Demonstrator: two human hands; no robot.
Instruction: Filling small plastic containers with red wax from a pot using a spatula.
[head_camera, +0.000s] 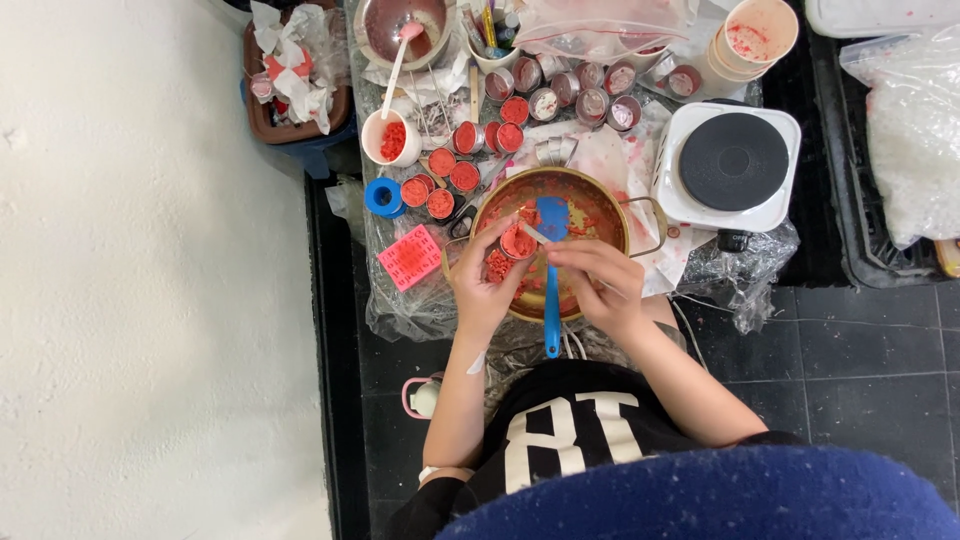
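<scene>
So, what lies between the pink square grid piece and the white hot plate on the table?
In the head view, the gold pan lies between them, with a blue spatula in it; both hands work over it, the left holding a small red-filled cup.

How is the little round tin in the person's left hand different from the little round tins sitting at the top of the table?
The small round tin in the left hand is packed with red stuff and held over the brass-coloured pot; the back row of small round tins looks mostly pale inside and rests on the plastic-covered table. The held tin is being poked with a thin stick by the right hand; the row is untouched. Both are small, round and metal.
</scene>
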